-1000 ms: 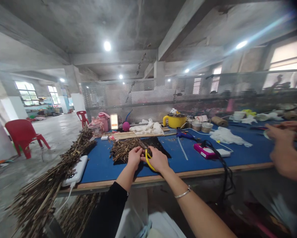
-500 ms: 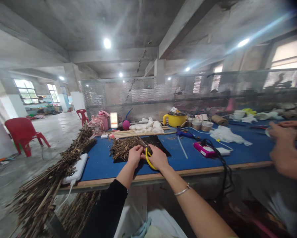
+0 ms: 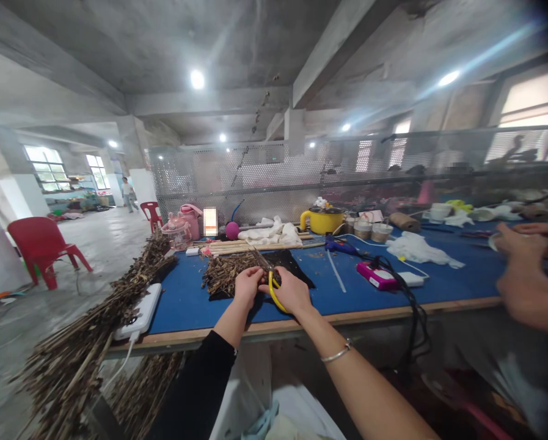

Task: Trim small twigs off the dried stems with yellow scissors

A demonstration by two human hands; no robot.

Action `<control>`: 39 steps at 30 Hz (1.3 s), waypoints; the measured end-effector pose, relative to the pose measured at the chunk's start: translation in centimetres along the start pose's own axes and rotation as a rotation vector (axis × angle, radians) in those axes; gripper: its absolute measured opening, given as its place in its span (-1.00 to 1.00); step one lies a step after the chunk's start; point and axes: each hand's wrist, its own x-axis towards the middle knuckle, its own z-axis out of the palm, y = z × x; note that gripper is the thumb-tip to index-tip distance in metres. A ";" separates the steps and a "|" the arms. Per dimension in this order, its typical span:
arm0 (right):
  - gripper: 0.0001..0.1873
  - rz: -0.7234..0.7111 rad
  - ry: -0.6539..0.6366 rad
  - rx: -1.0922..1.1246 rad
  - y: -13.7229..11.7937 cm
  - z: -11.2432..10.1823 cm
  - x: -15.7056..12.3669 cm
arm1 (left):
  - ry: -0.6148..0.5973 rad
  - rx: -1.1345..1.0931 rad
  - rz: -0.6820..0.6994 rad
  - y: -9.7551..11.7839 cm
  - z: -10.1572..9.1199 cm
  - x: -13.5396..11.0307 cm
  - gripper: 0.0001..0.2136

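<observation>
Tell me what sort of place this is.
Probably a handicraft workshop in a bare concrete hall: a long blue worktable piled with dried twigs, yellow-handled scissors in the right hand, another person's hands working alongside.

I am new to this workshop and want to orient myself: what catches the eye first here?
In the middle, the left hand grips a bundle of dried twigs while the right hand holds yellow-handled scissors at it, on the blue table. A heap of dried stalks spills off the table's left end, and a red chair stands beyond.
</observation>
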 end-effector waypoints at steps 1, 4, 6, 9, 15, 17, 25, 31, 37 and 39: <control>-0.43 -0.010 0.001 -0.001 0.0 0.0 0.0 | 0.020 0.004 0.007 0.1 0.0 0.0 -0.71; -0.41 -0.022 -0.030 -0.018 0.0 0.1 0.1 | 0.062 0.013 0.018 0.2 0.0 0.0 -0.73; -0.38 -0.026 -0.035 -0.024 0.1 0.2 0.1 | 0.074 0.006 0.025 0.3 0.0 -0.1 -0.74; -0.31 -0.031 -0.005 -0.022 0.2 0.3 0.2 | 0.082 -0.001 0.040 0.3 0.0 -0.1 -0.75; -0.29 -0.029 -0.022 -0.006 0.3 0.5 0.2 | 0.004 -0.023 0.034 0.2 0.1 -0.1 -0.75; -0.30 -0.030 -0.023 -0.004 0.3 0.5 0.2 | -0.006 -0.028 0.028 0.2 0.1 -0.1 -0.75; -0.26 -0.092 0.026 -0.002 0.6 0.9 0.4 | 0.018 0.009 0.066 -0.2 -0.1 0.2 -0.75; -0.36 -0.084 0.001 0.041 0.7 0.9 0.4 | 0.009 0.015 0.070 0.0 0.0 -0.1 -0.75; -0.47 -0.059 -0.012 0.072 0.5 0.5 0.4 | -0.053 0.001 0.042 0.2 0.2 -0.5 -0.72; -0.47 -0.048 -0.015 0.080 0.4 0.3 0.4 | -0.076 0.003 0.041 0.1 0.2 -0.5 -0.73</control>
